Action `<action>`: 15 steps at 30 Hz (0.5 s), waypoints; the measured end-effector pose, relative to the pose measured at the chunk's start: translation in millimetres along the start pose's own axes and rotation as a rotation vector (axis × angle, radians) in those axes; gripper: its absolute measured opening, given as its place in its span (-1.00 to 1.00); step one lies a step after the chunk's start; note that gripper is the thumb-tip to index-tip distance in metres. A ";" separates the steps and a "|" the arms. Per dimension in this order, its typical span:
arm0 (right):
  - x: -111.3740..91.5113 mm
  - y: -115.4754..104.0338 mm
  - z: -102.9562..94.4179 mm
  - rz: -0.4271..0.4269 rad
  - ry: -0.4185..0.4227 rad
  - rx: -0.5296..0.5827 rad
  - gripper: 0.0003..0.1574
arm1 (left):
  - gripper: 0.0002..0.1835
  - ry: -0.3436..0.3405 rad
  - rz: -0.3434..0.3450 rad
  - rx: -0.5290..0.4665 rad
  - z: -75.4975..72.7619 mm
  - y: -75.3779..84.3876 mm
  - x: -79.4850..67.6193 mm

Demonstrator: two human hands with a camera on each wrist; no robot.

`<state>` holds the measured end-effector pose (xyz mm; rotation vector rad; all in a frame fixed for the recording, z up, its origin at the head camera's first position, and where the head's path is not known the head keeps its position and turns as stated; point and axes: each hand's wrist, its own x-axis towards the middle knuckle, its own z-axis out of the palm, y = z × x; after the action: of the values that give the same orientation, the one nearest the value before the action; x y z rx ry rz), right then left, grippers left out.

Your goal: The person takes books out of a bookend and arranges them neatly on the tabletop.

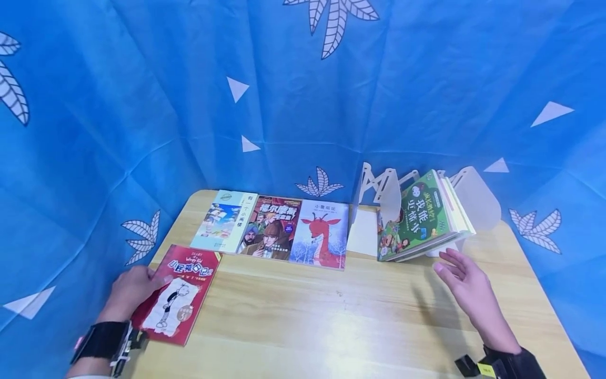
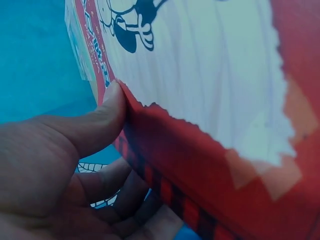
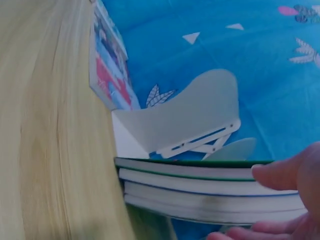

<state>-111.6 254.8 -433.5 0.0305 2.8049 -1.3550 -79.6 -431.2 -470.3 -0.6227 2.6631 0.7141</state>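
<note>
My left hand (image 1: 132, 289) grips a red comic-style book (image 1: 182, 295) by its left edge. In the left wrist view the thumb lies on the cover and the other fingers are behind it. My right hand (image 1: 468, 287) is just in front of a leaning stack of books (image 1: 416, 216), its thumb and fingers apart. From the right wrist, the thumb overlaps the page edges (image 3: 210, 187) of that stack. The front book has a green cover. These books tilt in a white expandable bookend (image 1: 390, 195) at the back right.
Three books lie face up in a row along the back of the wooden table (image 1: 284, 316): a pale green one (image 1: 224, 221), a detective one (image 1: 270, 229) and a deer one (image 1: 319, 234). A blue patterned cloth (image 1: 303, 105) hangs behind and at both sides.
</note>
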 end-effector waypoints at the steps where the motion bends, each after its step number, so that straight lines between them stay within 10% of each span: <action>1: 2.8 1.5 1.3 -0.004 0.002 0.013 -0.09 | -0.49 0.001 0.002 0.000 -0.5 0.9 0.0; 15: 20.4 8.6 9.9 0.085 0.123 0.217 -0.16 | -0.40 -0.007 -0.008 -0.040 0.0 -0.4 -1.2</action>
<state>-131.5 252.5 -447.1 0.2422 2.7009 -1.6833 -78.4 -431.1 -470.1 -0.6390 2.6442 0.7675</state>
